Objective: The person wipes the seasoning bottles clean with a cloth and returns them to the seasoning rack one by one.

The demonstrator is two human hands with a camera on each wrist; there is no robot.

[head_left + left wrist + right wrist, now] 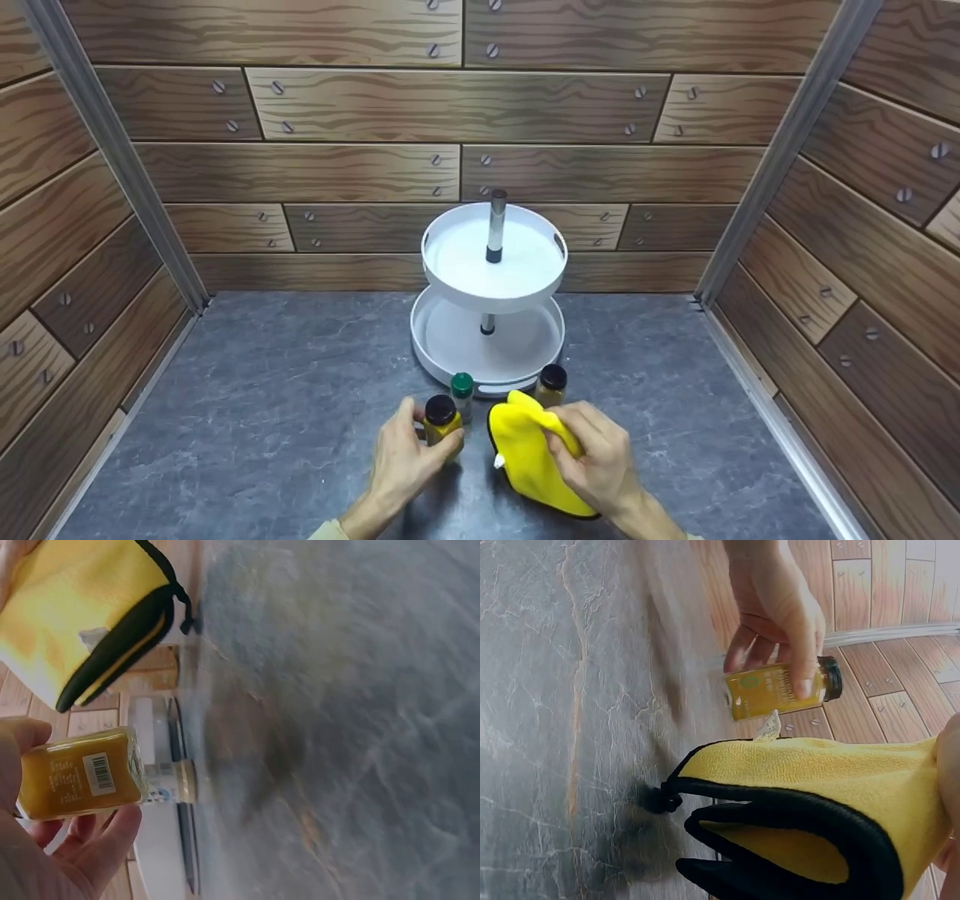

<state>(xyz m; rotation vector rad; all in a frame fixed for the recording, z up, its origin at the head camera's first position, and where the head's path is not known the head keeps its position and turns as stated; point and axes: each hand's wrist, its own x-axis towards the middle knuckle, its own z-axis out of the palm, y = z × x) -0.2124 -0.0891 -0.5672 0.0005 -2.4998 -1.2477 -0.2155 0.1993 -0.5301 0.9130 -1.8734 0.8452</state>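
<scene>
— Two items held?
— Confirmed: your left hand grips a black-capped jar; your right hand pinches a yellow cloth, hanging below that grip. A green-capped jar stands just beyond your left grip.

Readable words: none you can make out. Bottle, lower left of your left wrist view: white label bearing a barcode; beside it, lines of pale print, too small for you to read. Same bottle, upper middle of your right wrist view: round green mark and lettering, illegible. Yellow cloth, lower right there: white tag, specked, illegible.
</scene>
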